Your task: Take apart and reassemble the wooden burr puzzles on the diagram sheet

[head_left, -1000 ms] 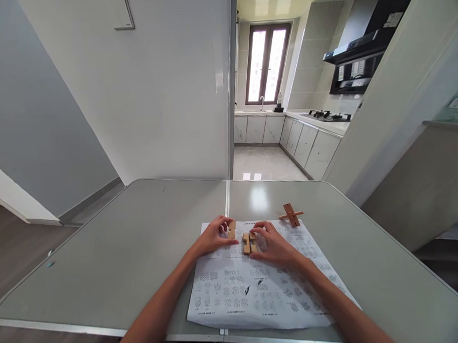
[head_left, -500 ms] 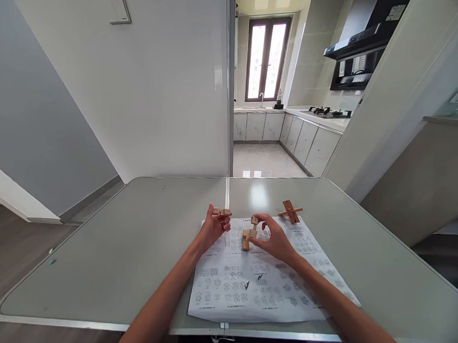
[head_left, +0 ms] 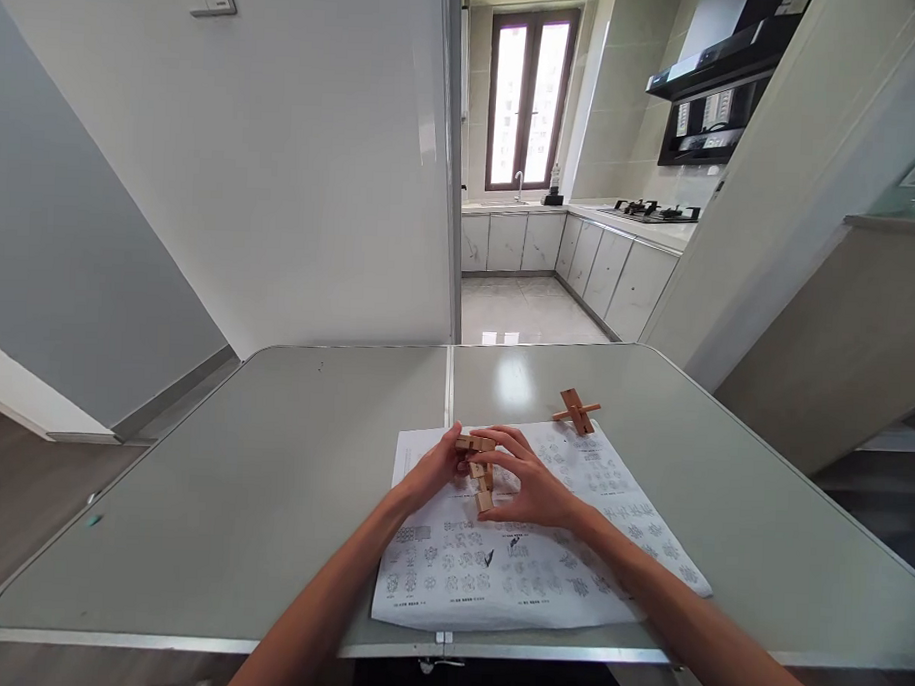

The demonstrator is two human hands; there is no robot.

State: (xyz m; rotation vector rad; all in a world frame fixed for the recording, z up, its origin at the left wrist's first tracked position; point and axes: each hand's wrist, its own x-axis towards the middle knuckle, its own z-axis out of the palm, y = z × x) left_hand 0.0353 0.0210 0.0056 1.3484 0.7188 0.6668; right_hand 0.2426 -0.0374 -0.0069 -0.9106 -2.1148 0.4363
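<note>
My left hand is closed on a notched wooden puzzle piece, held crosswise over the paper. Close against it from the right, my right hand grips a second wooden puzzle piece between thumb and fingers, its notched blocks pointing down toward me. The two pieces meet or overlap between the hands; how they touch is partly hidden by the fingers. Under both hands lies a large white instruction sheet printed with small puzzle drawings.
Past the sheet's far right corner rests a crossed wooden assembly. Everything lies on a grey folding table with a metal edge and a centre seam. A small green bit is at the far left. Beyond the table is a kitchen doorway.
My left hand has moved right with its piece, up to the one in my right hand. The right hand has turned its piece and shifted slightly left. The camera view has tilted a little.
</note>
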